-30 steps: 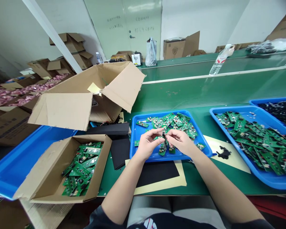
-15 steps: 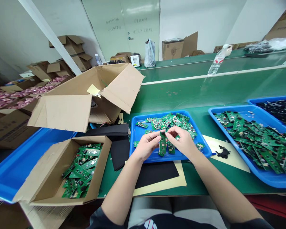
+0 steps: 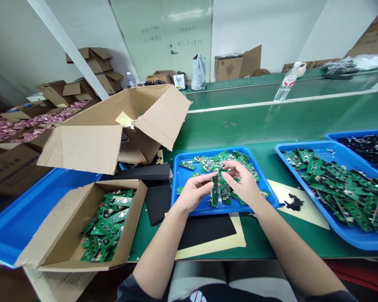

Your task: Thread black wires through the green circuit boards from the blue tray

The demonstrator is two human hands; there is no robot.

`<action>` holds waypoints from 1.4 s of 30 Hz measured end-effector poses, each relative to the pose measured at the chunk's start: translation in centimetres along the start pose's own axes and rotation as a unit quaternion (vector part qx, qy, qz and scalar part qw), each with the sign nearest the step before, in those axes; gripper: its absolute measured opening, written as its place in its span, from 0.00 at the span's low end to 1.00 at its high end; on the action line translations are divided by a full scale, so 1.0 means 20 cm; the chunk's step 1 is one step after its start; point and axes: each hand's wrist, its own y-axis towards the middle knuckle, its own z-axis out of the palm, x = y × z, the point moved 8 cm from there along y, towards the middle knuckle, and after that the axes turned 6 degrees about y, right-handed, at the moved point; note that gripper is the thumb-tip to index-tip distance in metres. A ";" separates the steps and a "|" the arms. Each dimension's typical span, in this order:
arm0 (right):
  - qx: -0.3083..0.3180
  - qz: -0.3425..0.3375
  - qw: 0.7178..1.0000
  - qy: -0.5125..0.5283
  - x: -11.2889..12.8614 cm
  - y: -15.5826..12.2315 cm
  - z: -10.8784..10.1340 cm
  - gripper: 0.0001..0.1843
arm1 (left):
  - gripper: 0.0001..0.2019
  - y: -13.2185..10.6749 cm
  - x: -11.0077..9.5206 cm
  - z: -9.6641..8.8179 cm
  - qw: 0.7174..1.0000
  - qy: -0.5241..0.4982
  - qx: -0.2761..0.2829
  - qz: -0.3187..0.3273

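My left hand [image 3: 193, 193] pinches a narrow green circuit board [image 3: 214, 191] upright between thumb and fingers, above a blue plastic tray [image 3: 204, 209] heaped with similar boards. My right hand [image 3: 242, 184] lies just beside it, fingers apart and empty, over the loose boards with its fingertips close to the pile. Its palm hides part of the heap. To the left, more green boards lie in a shallow cardboard box [image 3: 129, 205]. A larger blue tray [image 3: 305, 147] on the right also holds many green boards.
A large open cardboard box [image 3: 82, 149] leans at the left, above a stack of black foam sheets [image 3: 157, 205]. At the right stands a blue tray of black parts [image 3: 365, 144]. A green conveyor belt [image 3: 239, 126] runs behind, with a plastic water bottle [image 3: 286, 86] beyond it.
My right hand has moved up and away from the held board, its fingers opening over the pile. My left hand still holds the board upright.
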 end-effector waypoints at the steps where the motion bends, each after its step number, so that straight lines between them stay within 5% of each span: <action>1: 0.007 0.010 1.000 0.008 0.00 0.00 0.00 0.16 | 0.22 0.00 0.00 0.00 1.000 -0.002 -0.003 0.004; 6: 0.059 0.063 0.995 0.049 -0.02 -0.01 0.06 0.17 | 0.21 0.02 0.00 -0.02 1.000 -0.017 -0.020 0.011; 25: 0.098 0.181 0.963 0.172 -0.13 -0.01 0.10 0.20 | 0.18 0.01 0.00 0.03 1.000 -0.005 0.026 0.017; 42: 0.071 0.079 0.989 0.101 -0.03 -0.01 0.07 0.10 | 0.19 0.03 0.03 -0.02 0.998 0.059 -0.029 0.010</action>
